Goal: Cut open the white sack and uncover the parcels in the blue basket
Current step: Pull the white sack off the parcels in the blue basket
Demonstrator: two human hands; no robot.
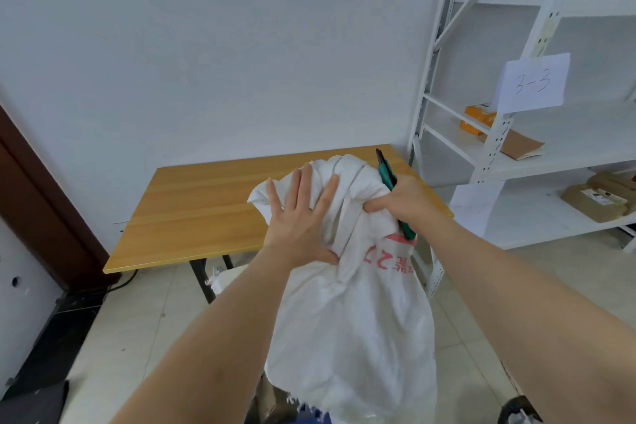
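White sack (347,313) held up in front of wooden table (206,210), left hand (303,217) flat against its bunched top with fingers spread, right hand (402,200) clenched on sack fabric and a green cutter (389,175), blade up, shelving (516,155) at right

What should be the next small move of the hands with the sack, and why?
Probably lift the white sack higher, clear of the basket. The right hand grips its bunched top together with the green cutter, and the left hand presses flat on the cloth. The frayed lower edge hangs open and something brown shows under it, so the contents seem partly uncovered.
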